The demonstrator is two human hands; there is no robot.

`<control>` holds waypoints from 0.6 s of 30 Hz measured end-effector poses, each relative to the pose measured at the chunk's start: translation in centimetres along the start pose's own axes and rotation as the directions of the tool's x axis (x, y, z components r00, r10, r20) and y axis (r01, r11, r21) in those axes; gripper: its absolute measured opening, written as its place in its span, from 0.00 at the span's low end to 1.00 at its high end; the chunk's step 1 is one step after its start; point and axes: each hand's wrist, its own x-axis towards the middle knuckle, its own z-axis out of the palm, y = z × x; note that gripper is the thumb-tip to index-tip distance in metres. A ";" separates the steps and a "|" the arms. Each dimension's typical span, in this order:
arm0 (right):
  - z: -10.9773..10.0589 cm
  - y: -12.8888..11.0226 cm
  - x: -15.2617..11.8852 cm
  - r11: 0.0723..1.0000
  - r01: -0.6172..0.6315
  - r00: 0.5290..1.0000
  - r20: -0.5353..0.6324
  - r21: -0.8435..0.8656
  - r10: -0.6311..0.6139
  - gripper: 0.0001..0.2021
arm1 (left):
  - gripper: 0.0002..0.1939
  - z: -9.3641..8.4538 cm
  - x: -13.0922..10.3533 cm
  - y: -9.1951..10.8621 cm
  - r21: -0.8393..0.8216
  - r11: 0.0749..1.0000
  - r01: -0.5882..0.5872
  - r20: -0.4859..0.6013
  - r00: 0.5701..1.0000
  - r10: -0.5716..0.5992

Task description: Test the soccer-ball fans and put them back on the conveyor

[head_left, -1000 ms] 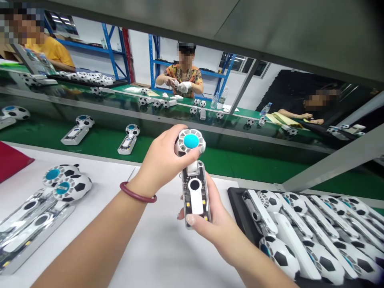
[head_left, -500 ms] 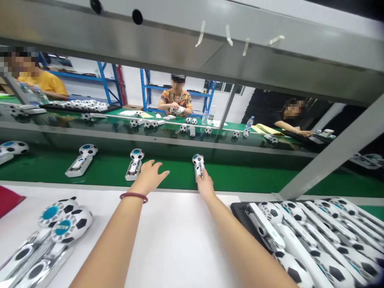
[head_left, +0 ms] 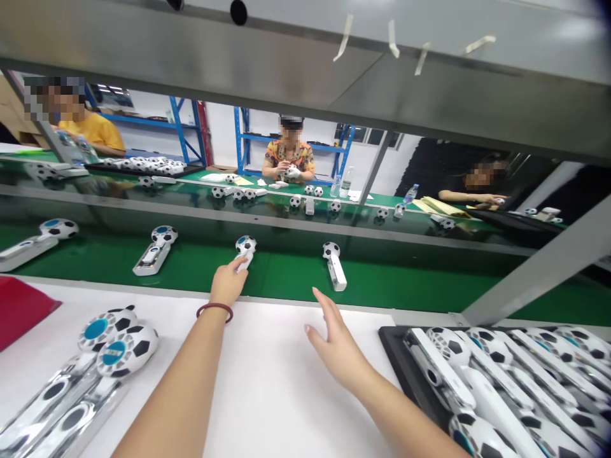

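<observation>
My left hand, with a dark red bracelet at the wrist, is closed on the handle of a soccer-ball handheld fan on the green belt. The fan's blue centre faces up, and my fingers cover part of its white handle. To the right lies another soccer-ball fan, its plain white handle pointing toward me. Just short of that fan, above the white work surface, my right hand is open with thumb and fingers apart, holding nothing.
More fans lie on the green belt at left. Two larger-looking fans rest at front left, near a red item. A black tray of fans stands at right, beside a slanted metal post. Co-workers sit opposite.
My right hand has let go of its fan and drawn back; that fan now shows its plain handle side. My left hand has closed on the neighbouring fan. The view has shifted slightly.
</observation>
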 end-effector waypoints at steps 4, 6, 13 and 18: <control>-0.9 -0.6 -0.4 0.926 -0.074 0.997 0.010 0.370 0.076 0.35 | 0.23 2.6 -3.8 3.8 -0.276 0.960 -0.054 0.034 0.997 0.066; -2.0 -0.8 -0.4 0.833 -0.097 0.993 -0.002 0.544 0.117 0.41 | 0.22 3.9 -7.0 5.7 -0.346 0.932 -0.110 0.028 0.991 0.128; -5.4 -1.3 0.1 0.474 0.033 0.938 -0.190 0.880 0.289 0.43 | 0.20 5.7 -18.4 6.6 -0.307 0.726 -0.615 0.270 0.675 0.686; -3.9 -0.4 -0.4 0.601 -0.026 0.960 -0.147 0.799 0.238 0.30 | 0.34 6.8 -19.9 4.7 -0.574 0.800 -0.176 0.452 0.746 0.488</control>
